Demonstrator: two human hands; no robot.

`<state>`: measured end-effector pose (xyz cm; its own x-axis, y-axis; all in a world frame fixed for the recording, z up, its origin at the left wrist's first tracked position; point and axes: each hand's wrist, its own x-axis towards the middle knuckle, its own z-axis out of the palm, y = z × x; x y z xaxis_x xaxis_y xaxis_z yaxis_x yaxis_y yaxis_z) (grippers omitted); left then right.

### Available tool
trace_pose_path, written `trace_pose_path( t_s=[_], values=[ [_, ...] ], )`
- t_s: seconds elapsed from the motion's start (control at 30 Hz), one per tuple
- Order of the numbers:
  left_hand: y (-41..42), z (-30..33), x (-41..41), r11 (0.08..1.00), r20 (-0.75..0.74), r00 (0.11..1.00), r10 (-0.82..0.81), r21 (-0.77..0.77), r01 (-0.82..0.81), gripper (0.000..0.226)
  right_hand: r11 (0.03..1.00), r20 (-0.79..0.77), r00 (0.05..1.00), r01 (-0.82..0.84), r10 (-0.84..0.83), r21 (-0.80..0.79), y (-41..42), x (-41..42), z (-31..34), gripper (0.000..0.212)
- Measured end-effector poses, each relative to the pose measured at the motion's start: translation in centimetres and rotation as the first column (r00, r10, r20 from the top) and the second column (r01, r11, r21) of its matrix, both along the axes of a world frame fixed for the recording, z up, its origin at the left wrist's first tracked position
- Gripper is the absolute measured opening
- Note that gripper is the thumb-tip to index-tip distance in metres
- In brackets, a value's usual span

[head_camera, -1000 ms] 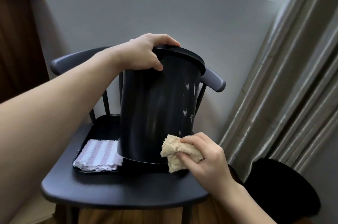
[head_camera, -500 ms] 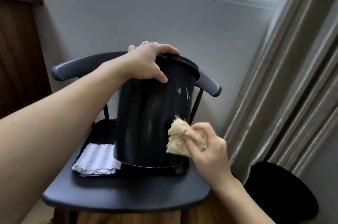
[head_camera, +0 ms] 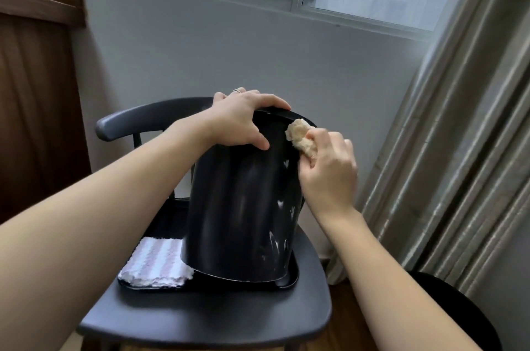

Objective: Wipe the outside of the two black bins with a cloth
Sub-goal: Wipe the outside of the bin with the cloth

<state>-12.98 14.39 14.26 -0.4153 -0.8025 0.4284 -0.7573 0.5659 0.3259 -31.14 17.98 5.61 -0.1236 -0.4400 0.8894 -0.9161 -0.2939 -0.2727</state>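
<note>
A tall black bin (head_camera: 241, 207) stands tilted on a black tray (head_camera: 286, 283) on a dark chair. My left hand (head_camera: 243, 121) grips the bin's top rim, thumb down its near side. My right hand (head_camera: 327, 170) presses a crumpled beige cloth (head_camera: 299, 135) against the bin's upper right side, just under the rim. White smears show on the bin's lower right wall. A second black bin (head_camera: 447, 310) sits on the floor at the lower right, partly hidden by my right forearm.
A folded white-and-pink striped cloth (head_camera: 157, 264) lies on the tray's left part. The chair seat (head_camera: 206, 322) has a curved backrest (head_camera: 129, 118) behind the bin. Grey curtains (head_camera: 459, 149) hang at the right, a wall and window behind, a brown wooden panel (head_camera: 34, 106) at left.
My right hand has slid the beige cloth up the bin's right side from near the base to just under the rim. My left hand stays on the rim.
</note>
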Motion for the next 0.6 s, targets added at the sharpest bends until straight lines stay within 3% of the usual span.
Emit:
trace_pose_path(
  t_s=[0.13,0.2,0.37,0.5,0.6],
  values=[
    [0.0,0.0,0.3,1.000,0.010,1.000,-0.005,0.007,0.005,0.074,0.957,0.261,0.924,-0.290,0.278,0.005,-0.2,0.8,-1.6,0.028],
    [0.1,0.0,0.2,1.000,0.006,1.000,-0.007,0.010,0.007,0.074,0.951,0.344,0.892,-0.309,0.293,-0.009,-0.4,1.2,-2.0,0.020],
    [0.2,-0.1,0.0,1.000,0.002,1.000,-0.008,0.003,0.008,0.075,0.951,0.598,0.765,-0.308,0.239,0.014,-0.6,1.8,-2.1,0.039],
    [0.2,-0.1,0.5,1.000,-0.014,1.000,-0.005,0.013,0.006,0.075,0.974,0.408,0.901,-0.202,0.146,0.098,-0.7,1.3,-2.0,0.028],
    [0.1,-0.1,0.9,0.999,-0.044,0.999,-0.015,0.036,0.017,0.075,0.982,0.353,0.929,-0.159,0.115,0.097,-0.6,0.1,-1.5,0.013]
  ],
)
